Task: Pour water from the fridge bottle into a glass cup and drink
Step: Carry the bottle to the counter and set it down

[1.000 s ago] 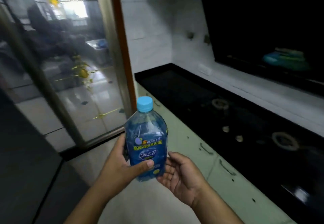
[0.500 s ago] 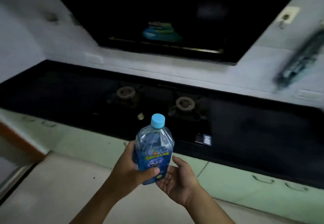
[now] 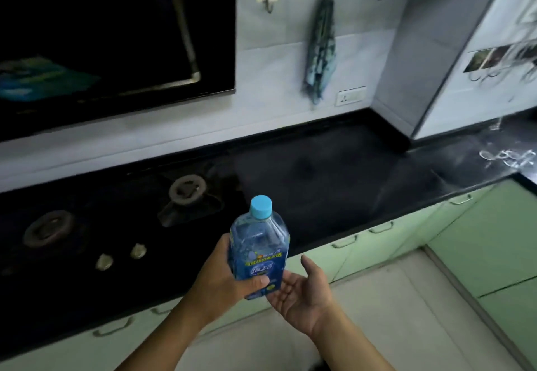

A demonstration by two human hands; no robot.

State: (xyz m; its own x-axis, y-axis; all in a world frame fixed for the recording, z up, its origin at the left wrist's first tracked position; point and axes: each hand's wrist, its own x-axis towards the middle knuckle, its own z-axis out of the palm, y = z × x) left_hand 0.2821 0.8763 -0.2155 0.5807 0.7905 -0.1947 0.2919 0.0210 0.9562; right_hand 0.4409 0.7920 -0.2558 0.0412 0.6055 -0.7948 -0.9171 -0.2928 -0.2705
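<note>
Our view has swung right along the worktop, past the hob. Water bottle roughly upright before its near edge, cap on. Left hand grip clamped round it; right hand grip apart, just beneath. We judge no cup found yet.

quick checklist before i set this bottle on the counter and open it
1. Grip on the bottle: the left hand wraps its lower body: ok.
2. Blue cap in place: ok.
3. Bottle roughly upright: ok.
4. Right hand free: open, palm up by the base: ok.
5. Something to pour into: only blurred clear shapes at the right end of the counter: cannot tell.
</note>
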